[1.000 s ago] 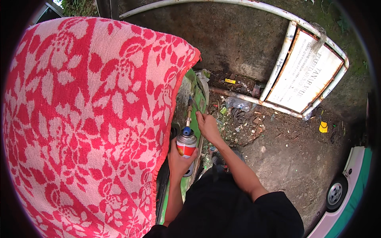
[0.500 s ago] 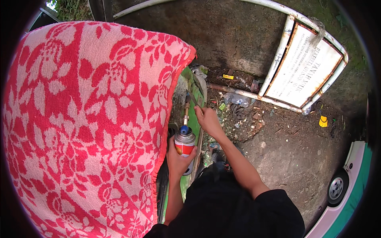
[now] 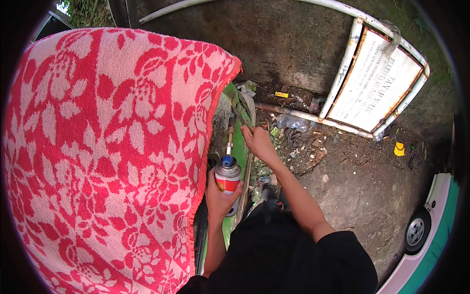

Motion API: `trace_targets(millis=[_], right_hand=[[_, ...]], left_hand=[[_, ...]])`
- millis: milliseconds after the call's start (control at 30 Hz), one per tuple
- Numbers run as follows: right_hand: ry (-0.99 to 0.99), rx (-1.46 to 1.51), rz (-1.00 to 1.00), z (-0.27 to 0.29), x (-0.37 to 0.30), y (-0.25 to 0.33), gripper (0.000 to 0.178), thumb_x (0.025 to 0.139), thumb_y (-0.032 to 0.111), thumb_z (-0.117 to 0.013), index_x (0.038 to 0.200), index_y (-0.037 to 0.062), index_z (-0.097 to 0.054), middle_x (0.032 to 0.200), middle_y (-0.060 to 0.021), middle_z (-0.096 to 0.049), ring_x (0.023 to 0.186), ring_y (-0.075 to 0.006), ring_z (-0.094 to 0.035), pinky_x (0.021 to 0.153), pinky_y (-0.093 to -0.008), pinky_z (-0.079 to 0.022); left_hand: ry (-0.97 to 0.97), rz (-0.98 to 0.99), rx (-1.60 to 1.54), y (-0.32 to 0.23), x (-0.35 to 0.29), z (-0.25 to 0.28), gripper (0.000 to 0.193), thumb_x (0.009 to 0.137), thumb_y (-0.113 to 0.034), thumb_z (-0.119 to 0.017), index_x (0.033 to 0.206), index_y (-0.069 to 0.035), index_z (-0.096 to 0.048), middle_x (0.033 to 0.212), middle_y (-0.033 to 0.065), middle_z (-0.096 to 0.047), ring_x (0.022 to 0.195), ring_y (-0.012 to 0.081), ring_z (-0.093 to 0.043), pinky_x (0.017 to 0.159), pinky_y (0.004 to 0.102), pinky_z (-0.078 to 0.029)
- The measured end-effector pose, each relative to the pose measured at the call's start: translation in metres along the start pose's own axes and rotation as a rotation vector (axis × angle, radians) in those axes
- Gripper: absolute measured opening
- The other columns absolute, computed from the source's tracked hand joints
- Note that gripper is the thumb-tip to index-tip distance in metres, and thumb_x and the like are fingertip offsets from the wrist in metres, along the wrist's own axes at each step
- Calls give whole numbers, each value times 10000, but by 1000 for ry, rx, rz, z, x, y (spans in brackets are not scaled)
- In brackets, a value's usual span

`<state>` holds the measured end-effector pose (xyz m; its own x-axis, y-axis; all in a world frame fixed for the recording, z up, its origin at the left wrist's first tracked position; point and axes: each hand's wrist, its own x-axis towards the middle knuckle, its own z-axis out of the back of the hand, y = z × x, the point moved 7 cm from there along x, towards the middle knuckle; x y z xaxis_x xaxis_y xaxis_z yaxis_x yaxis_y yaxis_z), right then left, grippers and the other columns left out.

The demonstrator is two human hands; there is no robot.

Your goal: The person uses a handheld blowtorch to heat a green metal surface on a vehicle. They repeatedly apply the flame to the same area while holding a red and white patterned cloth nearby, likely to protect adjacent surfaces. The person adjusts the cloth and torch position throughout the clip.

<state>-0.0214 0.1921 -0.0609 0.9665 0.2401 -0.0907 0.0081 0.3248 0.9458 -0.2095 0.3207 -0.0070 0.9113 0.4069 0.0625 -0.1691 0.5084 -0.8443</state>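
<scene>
the can (image 3: 229,183) is in the left hand (image 3: 221,198), over the green panel's (image 3: 240,150) edge; on my head feed, fingers and thumb wrap round its body. i read that low hold as a way to have the fingers clear of the blue valve (image 3: 226,161) and the nozzle (image 3: 229,146), which points forward, away from the wearer. the can is closed metal, so its contents don't show; gas seems likely. the right hand (image 3: 259,142) is closed on a slim tool (image 3: 239,116), gripped at the near end, probably so the far end can reach in by the nozzle; at this size i can't tell whether they touch. left of the panel, a red-and-pink blanket (image 3: 122,137) drapes wide, perhaps as a cover. farther out, a white sign (image 3: 374,85) stands before the wall (image 3: 274,46), and a car (image 3: 437,223) is parked far right.
</scene>
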Motion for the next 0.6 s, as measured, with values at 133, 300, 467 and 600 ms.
trace_targets(millis=[133, 300, 467, 600], right_hand=[[16, -63, 48, 0, -9, -2, 585, 1029, 425, -589, 812, -109, -688, 636, -330, -597, 691, -524, -664, 676, -532, -526], [-1, -92, 46, -2, -4, -4, 585, 1020, 416, -605, 819, -125, -695, 655, -351, -609, 727, -542, -670, 691, -555, -543], [-25, -31, 68, -4, 6, -1, 610, 1028, 451, -590, 799, -108, -679, 615, -290, -592, 590, -421, -659, 628, -495, -503], [53, -78, 25, -7, -13, -9, 613, 1028, 450, -591, 798, -110, -683, 599, -270, -597, 561, -372, -655, 612, -469, -505]], left_hand=[[0, 2, -36, -2, -1, -2, 595, 762, -121, -896, 1229, -18, -542, 1047, 122, -717, 916, 189, -710, 828, 354, -573], [7, 22, -43, -4, -1, -4, 592, 766, -118, -894, 1232, -11, -545, 1037, 125, -721, 914, 186, -712, 828, 354, -575], [-5, 11, -46, -8, -2, -3, 604, 767, -114, -891, 1248, -7, -543, 1051, 132, -721, 919, 189, -710, 831, 352, -573], [-25, -7, -25, -4, -1, 0, 686, 759, -208, -909, 1292, -4, -529, 1045, 167, -732, 911, 231, -734, 822, 382, -581]])
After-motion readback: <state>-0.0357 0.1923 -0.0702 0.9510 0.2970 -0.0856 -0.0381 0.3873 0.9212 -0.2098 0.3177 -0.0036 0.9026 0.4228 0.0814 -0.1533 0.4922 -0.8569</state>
